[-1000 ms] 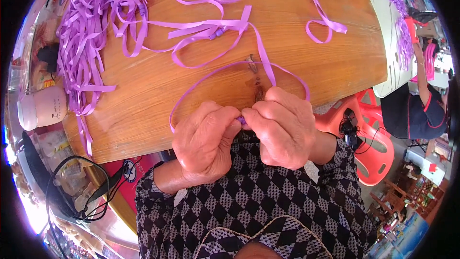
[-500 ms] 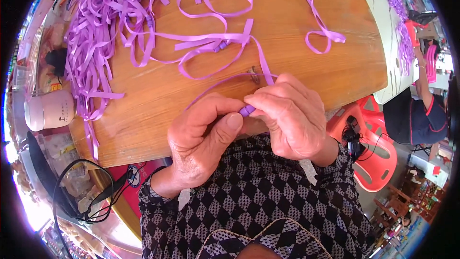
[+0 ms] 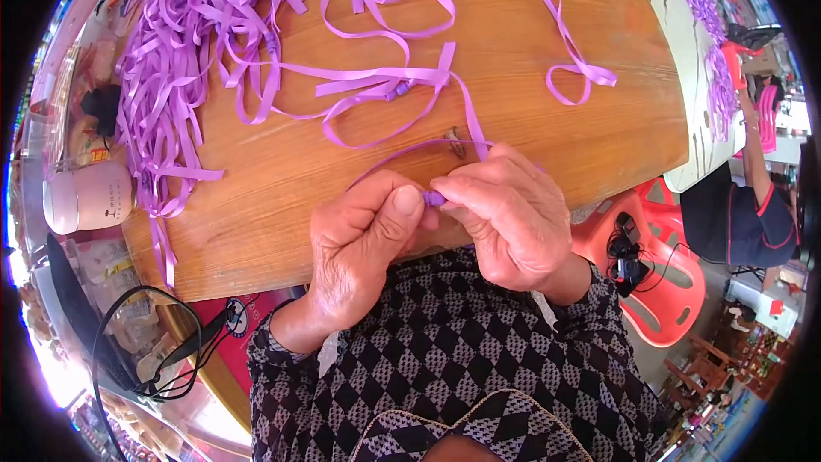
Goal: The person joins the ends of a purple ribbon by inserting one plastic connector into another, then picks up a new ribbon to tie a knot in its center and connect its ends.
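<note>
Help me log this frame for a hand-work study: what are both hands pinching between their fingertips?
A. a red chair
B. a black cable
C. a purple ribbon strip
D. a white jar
C: the left hand and right hand meet at a purple ribbon strip, whose loop runs out over the wooden table, near the pile of purple ribbons.

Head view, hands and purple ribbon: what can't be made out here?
- Small purple piece pinched between the left hand and right hand: mostly covered by fingertips, so its shape is unclear.
- Thin purple ribbon strap: its ends vanish under both hands.
- Heap of purple ribbons: cut off by the upper-left rim of the picture.
- Round wooden table: its far side is cut off by the top edge.
- Person beside the red plastic chair: blurred at the right rim.
</note>
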Available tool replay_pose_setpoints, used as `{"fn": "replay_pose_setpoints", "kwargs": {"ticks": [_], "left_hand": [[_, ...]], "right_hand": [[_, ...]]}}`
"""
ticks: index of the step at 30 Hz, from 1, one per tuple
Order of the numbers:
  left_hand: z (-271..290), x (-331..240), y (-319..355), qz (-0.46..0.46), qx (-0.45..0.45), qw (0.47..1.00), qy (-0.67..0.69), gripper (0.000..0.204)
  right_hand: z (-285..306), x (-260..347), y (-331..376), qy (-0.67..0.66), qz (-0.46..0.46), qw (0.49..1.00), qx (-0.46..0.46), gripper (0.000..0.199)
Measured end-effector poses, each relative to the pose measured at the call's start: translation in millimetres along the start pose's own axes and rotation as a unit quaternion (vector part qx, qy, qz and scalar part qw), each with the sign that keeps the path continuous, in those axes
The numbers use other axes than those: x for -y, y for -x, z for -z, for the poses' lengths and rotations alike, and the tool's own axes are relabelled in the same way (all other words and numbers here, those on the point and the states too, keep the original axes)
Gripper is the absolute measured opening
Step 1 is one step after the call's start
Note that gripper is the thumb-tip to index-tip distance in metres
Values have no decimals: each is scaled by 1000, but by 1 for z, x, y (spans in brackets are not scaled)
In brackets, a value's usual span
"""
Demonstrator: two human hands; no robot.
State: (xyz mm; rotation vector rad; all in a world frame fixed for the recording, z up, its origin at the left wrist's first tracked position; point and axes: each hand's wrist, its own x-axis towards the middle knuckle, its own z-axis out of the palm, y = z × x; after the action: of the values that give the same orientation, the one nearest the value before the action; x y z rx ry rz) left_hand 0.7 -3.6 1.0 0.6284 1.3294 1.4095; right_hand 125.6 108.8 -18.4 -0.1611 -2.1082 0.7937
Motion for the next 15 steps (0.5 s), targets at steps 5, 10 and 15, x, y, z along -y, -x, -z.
{"fn": "replay_pose_setpoints", "kwargs": {"ticks": [5,10,15], "left_hand": [[-1,6,-2,-145,-28,982,-121,24],[0,8,-3,-116,-29,991,-63,26],[-8,13,-5,-115,-75,987,-86,30]], "right_hand": [[-1,4,-2,-81,-90,993,8,12],[-1,1,1,-87,-104,991,17,13],[-6,2,2,-47,-40,998,-5,12]]}}
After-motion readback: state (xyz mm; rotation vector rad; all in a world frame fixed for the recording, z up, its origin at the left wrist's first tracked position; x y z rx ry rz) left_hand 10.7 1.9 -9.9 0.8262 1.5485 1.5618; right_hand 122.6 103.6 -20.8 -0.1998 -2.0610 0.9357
